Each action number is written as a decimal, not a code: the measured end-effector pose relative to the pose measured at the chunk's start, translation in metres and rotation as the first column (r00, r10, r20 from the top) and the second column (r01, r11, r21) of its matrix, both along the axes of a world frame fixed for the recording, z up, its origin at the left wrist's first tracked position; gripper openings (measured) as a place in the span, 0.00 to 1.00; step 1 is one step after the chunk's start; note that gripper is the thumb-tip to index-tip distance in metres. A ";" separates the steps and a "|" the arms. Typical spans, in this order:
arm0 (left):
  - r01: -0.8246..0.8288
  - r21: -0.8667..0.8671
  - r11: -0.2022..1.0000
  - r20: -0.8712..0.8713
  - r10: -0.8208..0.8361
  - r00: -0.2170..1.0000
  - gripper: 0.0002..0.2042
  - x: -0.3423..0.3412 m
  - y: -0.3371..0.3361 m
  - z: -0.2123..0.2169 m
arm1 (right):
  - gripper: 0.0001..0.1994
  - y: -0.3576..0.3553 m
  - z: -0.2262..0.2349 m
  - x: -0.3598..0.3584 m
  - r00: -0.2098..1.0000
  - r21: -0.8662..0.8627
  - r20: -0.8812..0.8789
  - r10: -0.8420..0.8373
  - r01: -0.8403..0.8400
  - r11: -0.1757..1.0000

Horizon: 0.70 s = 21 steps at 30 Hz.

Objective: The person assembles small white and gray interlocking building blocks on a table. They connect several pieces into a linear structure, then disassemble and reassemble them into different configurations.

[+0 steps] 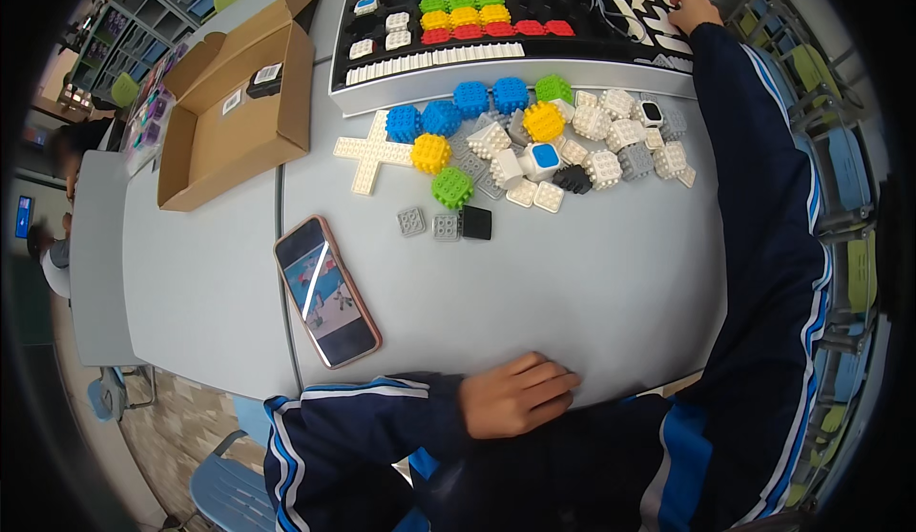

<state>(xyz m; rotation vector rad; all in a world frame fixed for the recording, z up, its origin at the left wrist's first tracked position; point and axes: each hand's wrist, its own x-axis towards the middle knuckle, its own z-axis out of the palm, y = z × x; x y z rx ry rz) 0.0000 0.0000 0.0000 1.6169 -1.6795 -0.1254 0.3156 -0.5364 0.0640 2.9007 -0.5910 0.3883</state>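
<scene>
Tray [382, 96] by my right hand [695, 11], loose blocks [545, 122] in front of it

Nearest me, my left hand [520, 396] rests at the near edge of the grey table [592, 284], back upward, fingers loosely bent and side by side. A phone [327, 292] in a pinkish case lies ahead and to its left. Farther out, well apart from that hand, a black square block [476, 223] and two grey square plates [446, 227] lie on the near side of the studded plastic blocks, which are heaped along the tray's front wall. A white cross-shaped plate [375, 153] lies at the heap's left. The tray is beyond, with my right hand at its right side, just beside the white connector pieces [649, 21].

My left palm and fingertips are hidden, so I cannot tell whether they close on anything. My right fingers are bent, but too small to read; I cannot tell whether they pinch a piece. Heaped blocks cover one another, and the tray's far side is cut off.

At left, the open cardboard box [215, 155] holds a black item [267, 81] with a white label. The tray holds red [468, 32], yellow, green and blue blocks in rows, white toothed strips [434, 58] and the connectors.
</scene>
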 end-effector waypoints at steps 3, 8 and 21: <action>-0.003 -0.011 1.000 0.009 0.003 1.000 0.15 0.001 0.000 0.001 | 0.22 0.000 -0.001 0.012 0.995 0.013 0.037 -0.091 0.091 0.996; -0.027 -0.020 0.999 -0.003 0.027 1.000 0.15 -0.002 0.000 -0.003 | 0.22 0.006 -0.003 0.026 0.970 0.015 0.084 -0.230 0.230 0.973; -0.026 0.001 1.000 0.009 0.026 1.000 0.16 -0.002 0.001 -0.003 | 0.12 0.020 -0.012 0.042 0.981 -0.111 0.104 -0.162 0.173 0.979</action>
